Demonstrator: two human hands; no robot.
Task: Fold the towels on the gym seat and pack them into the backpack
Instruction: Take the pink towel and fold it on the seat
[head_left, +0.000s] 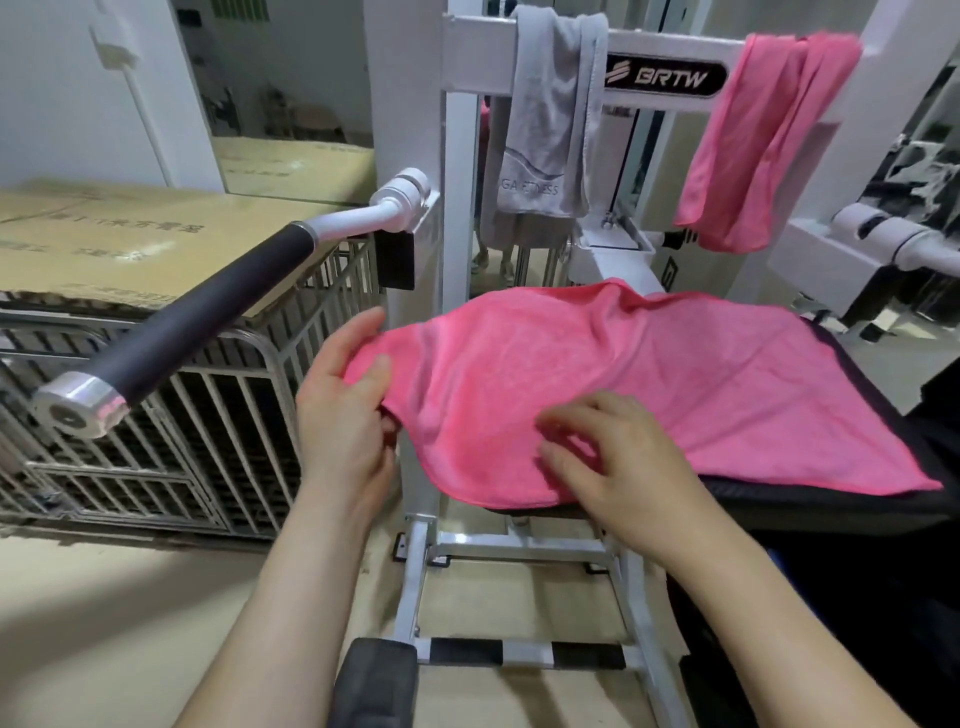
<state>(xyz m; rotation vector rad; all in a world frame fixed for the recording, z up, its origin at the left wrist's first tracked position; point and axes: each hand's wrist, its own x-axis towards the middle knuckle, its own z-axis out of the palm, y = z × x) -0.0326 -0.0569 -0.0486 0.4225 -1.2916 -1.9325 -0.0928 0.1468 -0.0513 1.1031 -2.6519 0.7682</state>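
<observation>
Gym seat (779, 503) under a pink towel (649, 374).
Left hand (340, 415) pinching the edge beside it, right hand (618, 467) curled on top, grip unclear; soft, light, best taken by corners.

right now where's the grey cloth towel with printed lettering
Head view, top centre: the grey cloth towel hangs over the white metal crossbar, just left of the black BRTW plate and above the spread pink towel.

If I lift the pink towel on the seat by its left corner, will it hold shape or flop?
Likely floppy: the pink towel already droops over the seat edge and creases where the left hand pinches it. Probably light, being thin.
</observation>
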